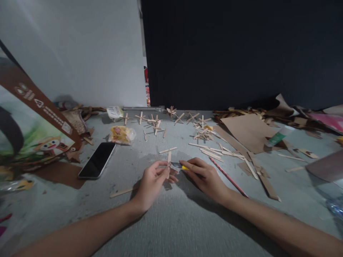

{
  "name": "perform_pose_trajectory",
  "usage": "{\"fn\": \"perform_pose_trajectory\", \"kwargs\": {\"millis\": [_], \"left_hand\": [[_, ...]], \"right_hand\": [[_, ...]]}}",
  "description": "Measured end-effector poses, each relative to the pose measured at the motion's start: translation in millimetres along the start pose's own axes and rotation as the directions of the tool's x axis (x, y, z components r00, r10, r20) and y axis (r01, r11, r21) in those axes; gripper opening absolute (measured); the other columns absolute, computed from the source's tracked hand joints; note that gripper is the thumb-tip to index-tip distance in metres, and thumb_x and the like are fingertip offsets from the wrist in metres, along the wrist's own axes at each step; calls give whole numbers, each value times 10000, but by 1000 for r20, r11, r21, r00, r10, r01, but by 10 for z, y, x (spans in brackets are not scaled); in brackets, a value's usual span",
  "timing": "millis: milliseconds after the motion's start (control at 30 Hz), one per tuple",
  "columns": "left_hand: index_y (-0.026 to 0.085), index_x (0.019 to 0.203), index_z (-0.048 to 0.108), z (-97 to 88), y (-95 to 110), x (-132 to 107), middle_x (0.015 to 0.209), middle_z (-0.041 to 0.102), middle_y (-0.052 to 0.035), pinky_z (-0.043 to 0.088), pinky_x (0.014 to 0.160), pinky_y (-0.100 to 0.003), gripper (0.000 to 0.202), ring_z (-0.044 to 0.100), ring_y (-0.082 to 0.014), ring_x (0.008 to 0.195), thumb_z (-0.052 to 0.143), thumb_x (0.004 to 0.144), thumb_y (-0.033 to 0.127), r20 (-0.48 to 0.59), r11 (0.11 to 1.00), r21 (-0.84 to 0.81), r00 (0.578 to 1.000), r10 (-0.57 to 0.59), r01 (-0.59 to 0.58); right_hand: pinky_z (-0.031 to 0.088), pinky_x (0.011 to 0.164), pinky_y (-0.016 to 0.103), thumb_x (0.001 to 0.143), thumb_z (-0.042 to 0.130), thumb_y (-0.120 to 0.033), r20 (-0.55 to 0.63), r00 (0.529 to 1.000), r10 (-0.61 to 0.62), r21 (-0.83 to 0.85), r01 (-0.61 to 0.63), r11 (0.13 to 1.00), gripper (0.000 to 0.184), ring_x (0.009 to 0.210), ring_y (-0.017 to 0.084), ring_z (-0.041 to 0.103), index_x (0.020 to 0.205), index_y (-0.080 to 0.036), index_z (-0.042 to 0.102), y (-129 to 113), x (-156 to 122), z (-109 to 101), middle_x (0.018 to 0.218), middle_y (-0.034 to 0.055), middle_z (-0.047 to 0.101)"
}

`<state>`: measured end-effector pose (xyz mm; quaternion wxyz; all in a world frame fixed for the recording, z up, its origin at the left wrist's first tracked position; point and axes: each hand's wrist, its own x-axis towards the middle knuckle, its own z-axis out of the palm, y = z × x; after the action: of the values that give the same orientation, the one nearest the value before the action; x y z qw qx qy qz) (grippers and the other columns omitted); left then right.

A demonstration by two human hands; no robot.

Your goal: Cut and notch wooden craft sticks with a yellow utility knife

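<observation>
Between the thumb and fingers of my left hand [153, 181] a wooden craft stick [169, 157] stands nearly upright. My right hand [205, 175] grips a craft knife with a yellow handle [184, 167]. Its blade [176, 164] points left and reaches the stick, or comes very close to it. Just beyond my hands lies a loose craft stick [168, 150]. Another stick [122, 193] rests on the table left of my left wrist, partly hidden by it. A red striped pencil [227, 177] lies to the right of my right hand.
Crossed-stick pieces [157, 124] and loose sticks [214, 151] are spread farther back. At left are a phone [98, 160], a wrapped snack [122, 135] and a printed bag [40, 117]. Brown cardboard [245, 130] and a glue stick [280, 136] lie at right. A dark panel [241, 53] stands behind.
</observation>
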<state>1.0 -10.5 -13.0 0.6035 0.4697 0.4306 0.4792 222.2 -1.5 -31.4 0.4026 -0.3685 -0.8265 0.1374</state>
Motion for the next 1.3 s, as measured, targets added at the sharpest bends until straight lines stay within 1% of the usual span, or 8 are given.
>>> {"fn": "perform_pose_trajectory", "kwargs": {"millis": [233, 433, 733, 800, 900, 967, 1167, 1300], "left_hand": [[170, 998, 649, 10, 24, -11, 792, 771, -57, 535, 632, -302, 390, 712, -185, 631, 802, 832, 489, 13, 1000, -8, 1000, 26, -26], [156, 986, 672, 5, 12, 3, 731, 735, -43, 505, 623, -299, 434, 657, -165, 586, 810, 827, 536, 9, 999, -35, 999, 31, -31], [158, 986, 662, 7, 7, 3, 727, 718, -39, 494, 614, -298, 449, 642, -164, 581, 797, 835, 559, 61, 999, -43, 998, 30, -28], [156, 1029, 652, 8, 17, -5, 727, 717, -33, 482, 602, -293, 457, 641, -160, 569, 784, 846, 553, 62, 999, -28, 998, 26, -25], [148, 1208, 625, 10, 34, -20, 734, 715, -15, 463, 578, -284, 532, 638, -152, 541, 764, 871, 535, 69, 1000, -13, 997, 25, -24], [144, 1287, 603, 11, 38, -26, 740, 711, -9, 456, 563, -281, 587, 635, -148, 523, 757, 877, 535, 75, 999, -21, 997, 25, -23], [130, 1266, 620, -1, 18, -25, 738, 705, -13, 450, 540, -276, 599, 633, -147, 505, 766, 870, 554, 70, 999, -48, 997, 18, -15], [113, 1294, 622, -12, 11, -23, 745, 714, -22, 439, 544, -275, 627, 627, -141, 508, 775, 870, 550, 70, 999, -47, 997, 11, -8]], "right_hand": [[614, 735, 327, 1091, 499, -262, 24, 1000, -8, 1, 8, 1000, 377, 912, 219, 714, 1406, -235, 703, -10, -2, -13, 1070, 132, 714], [609, 741, 313, 1091, 499, -258, 12, 1000, -9, -6, 9, 1000, 376, 898, 209, 714, 1407, -258, 703, -35, 5, -23, 1052, 118, 714], [602, 750, 309, 1095, 496, -251, 23, 1000, -19, 10, 19, 1000, 379, 909, 205, 714, 1420, -256, 690, -45, 10, -35, 1061, 118, 711], [601, 750, 309, 1093, 500, -244, 19, 1000, -25, 12, 24, 1000, 379, 903, 204, 713, 1420, -256, 690, -45, 9, -36, 1059, 115, 709], [602, 750, 309, 1089, 511, -237, 23, 1000, -20, 17, 20, 1000, 378, 910, 208, 716, 1423, -260, 687, -45, 6, -35, 1069, 114, 709], [601, 748, 305, 1086, 517, -228, 22, 1000, -20, 24, 20, 1000, 381, 913, 208, 718, 1428, -257, 683, -45, 2, -33, 1076, 114, 708], [602, 758, 301, 1079, 522, -206, 19, 1000, -18, 21, 18, 1000, 386, 924, 208, 716, 1426, -252, 684, -37, -2, -24, 1078, 112, 704], [607, 745, 297, 1077, 530, -199, 10, 999, -49, 1, 49, 999, 388, 907, 204, 715, 1430, -256, 680, -17, 0, -20, 1065, 109, 706]]}}
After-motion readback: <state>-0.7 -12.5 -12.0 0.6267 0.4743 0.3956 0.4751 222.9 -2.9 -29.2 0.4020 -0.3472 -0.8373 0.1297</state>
